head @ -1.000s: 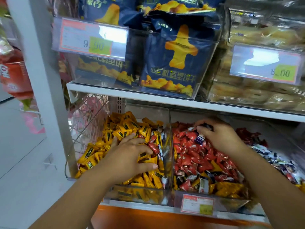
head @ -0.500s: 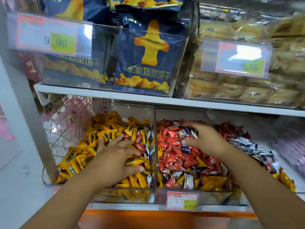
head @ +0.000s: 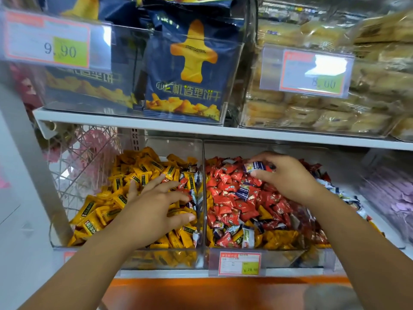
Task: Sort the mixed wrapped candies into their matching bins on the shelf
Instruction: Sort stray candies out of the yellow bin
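Head view. Finding one: my right hand (head: 288,177) has thumb and forefinger clamped on a blue-and-white candy (head: 257,167), at the top of the heap of red candies (head: 225,175) towards the back of the middle bin (head: 234,148).

Finding two: my left hand (head: 154,204) lies flat on the yellow candies (head: 125,182) in the left bin (head: 176,148), fingers apart and straight. It holds nothing that I can see. A stray red candy (head: 183,183) sits just beside those fingertips, close to the clear divider (head: 203,198).

Assessment: the step in hand is removing the pinched stray from the red heap. Its matching pile (head: 355,201) appears to lie in the bin to the right, near my right forearm.

Recommendation: grip the wrapper's body, not its crimped edge, so it cannot slip. Carry it over the bin wall and let go low, so it does not bounce back.

Outstanding: a second blue-and-white piece (head: 242,192) lies just below my right fingers. Loose yellow pieces (head: 279,238) crowd the front of the middle bin. The sort is, in my judgement, far from finished.
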